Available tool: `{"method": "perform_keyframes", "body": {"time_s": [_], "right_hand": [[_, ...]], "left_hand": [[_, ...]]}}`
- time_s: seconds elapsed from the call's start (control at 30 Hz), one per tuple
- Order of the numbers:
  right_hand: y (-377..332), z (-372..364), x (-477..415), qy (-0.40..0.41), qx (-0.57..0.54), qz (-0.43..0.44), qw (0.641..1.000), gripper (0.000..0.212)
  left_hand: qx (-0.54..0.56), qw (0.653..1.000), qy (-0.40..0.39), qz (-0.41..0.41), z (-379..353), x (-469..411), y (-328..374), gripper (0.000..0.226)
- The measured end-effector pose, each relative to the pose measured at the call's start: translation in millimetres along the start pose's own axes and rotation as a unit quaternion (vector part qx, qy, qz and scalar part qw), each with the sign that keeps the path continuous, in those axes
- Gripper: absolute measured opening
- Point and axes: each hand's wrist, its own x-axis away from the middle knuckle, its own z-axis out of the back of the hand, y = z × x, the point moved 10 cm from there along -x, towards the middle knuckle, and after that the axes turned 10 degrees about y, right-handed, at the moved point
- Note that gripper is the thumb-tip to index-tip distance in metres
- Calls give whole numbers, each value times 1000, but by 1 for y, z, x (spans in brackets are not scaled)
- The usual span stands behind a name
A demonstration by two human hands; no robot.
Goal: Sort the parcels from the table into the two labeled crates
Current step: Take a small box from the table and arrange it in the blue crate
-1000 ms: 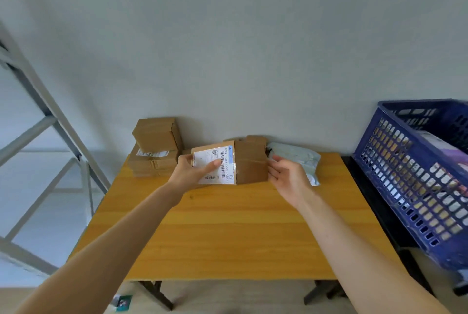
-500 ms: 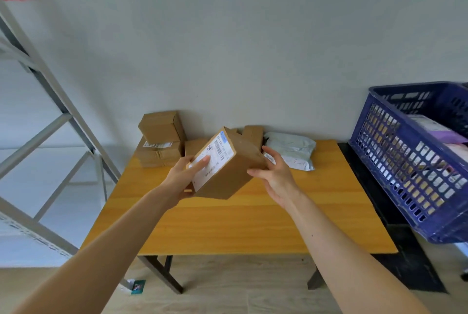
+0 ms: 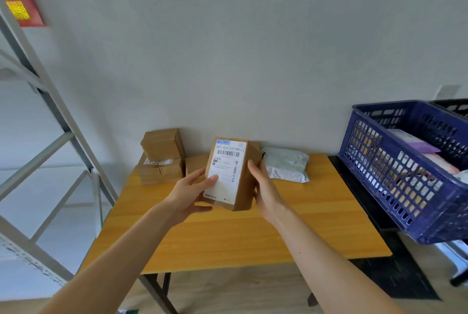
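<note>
as left hand (image 3: 188,193) and right hand (image 3: 266,193) grip it, the brown box (image 3: 244,184) stands between fingers (image 3: 212,179) at 9 and 3 o'clock, white label (image 3: 225,169) showing.

This is a small parcel-sorting storeroom. A plain wooden table (image 3: 228,237) stands against a bare grey wall (image 3: 253,47), with taped cardboard boxes (image 3: 162,159) stacked at the table's back left corner, a poly mailer (image 3: 286,166) at its back right and a labelled box (image 3: 228,169) with barcodes held above it. A blue crate (image 3: 395,182) of packets sits right of the table, grey metal racking (image 3: 58,111) left of it.
</note>
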Motion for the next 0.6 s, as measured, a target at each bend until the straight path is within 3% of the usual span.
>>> {"method": "perform_keyframes", "body": {"time_s": [0.17,0.4,0.6], "right_hand": [[2,-18,22,-24,16,28,999,67],[4,-24,56,37,-21,61,997,49],[16,-30,94,73,-8,72,995,49]], "left_hand": [[-22,998,-61,-9,8,13,4,59],[-18,993,-115,-34,25,43,0,61],[-21,988,-147,-47,31,70,-8,64]]}}
